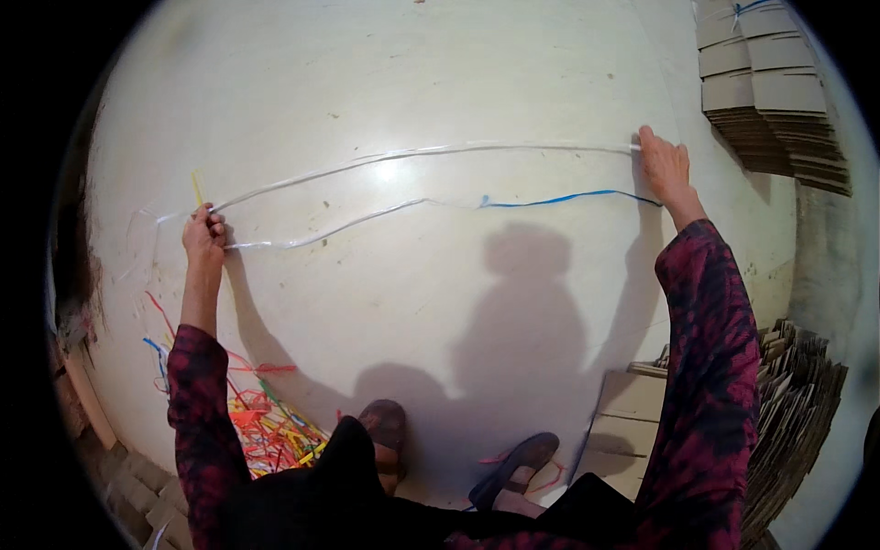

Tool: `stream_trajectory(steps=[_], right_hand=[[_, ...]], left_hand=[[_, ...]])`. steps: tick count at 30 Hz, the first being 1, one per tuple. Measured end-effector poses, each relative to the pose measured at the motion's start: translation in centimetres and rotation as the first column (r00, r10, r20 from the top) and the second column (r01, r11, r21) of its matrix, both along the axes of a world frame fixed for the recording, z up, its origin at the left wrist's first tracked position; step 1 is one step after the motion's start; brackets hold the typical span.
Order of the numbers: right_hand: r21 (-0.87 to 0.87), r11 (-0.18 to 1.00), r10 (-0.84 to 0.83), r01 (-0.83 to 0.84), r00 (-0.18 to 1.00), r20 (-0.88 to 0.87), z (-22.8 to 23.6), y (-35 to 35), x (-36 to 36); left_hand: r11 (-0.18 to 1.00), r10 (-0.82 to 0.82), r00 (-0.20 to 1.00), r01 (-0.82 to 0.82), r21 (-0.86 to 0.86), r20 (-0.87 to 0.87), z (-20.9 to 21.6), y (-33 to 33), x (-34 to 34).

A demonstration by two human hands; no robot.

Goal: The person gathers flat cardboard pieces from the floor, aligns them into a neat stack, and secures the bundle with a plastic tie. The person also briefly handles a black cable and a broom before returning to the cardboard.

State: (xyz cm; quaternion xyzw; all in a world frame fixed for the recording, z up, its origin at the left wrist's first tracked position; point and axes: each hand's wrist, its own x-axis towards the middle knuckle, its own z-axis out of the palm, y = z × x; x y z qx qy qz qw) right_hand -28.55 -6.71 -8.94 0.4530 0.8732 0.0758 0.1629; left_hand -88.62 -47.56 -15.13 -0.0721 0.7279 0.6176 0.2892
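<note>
A white plastic strap (pixel 376 159) stretches in a slight arc between my two hands, above the pale floor. My left hand (pixel 203 231) is closed on its left end, with loose thin ends sticking out past the fingers and a short yellow strip (pixel 197 188) just above them. On the right, my right hand (pixel 665 169) pinches the other end. Below runs a second strand, white on the left and a blue strap (pixel 573 196) on the right, apparently knotted together near the middle. This strand also reaches from the left hand to the right hand.
Tied flat cardboard pieces (pixel 775 73) are stacked at the far right. More cardboard (pixel 797 412) stands on edge at the near right, beside flat pieces (pixel 632 396). A tangled heap of coloured strips (pixel 275 426) lies near my left shoe (pixel 383 426). Brown stacks (pixel 137 495) are at the near left.
</note>
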Motion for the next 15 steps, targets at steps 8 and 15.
stream_trajectory(steps=[8,15], right_hand=[[0.231,0.972,0.054,0.034,0.929,-0.367,-0.4,0.6,-2.4],[0.068,0.996,-0.024,0.050,0.940,-0.340,-3.0,-15.3,2.6]], left_hand=[[1.000,-0.008,1.000,0.008,0.018,-0.025,1.0,0.6,-0.1],[0.979,0.029,0.999,-0.037,0.201,0.045,0.9,-6.5,-1.7]])
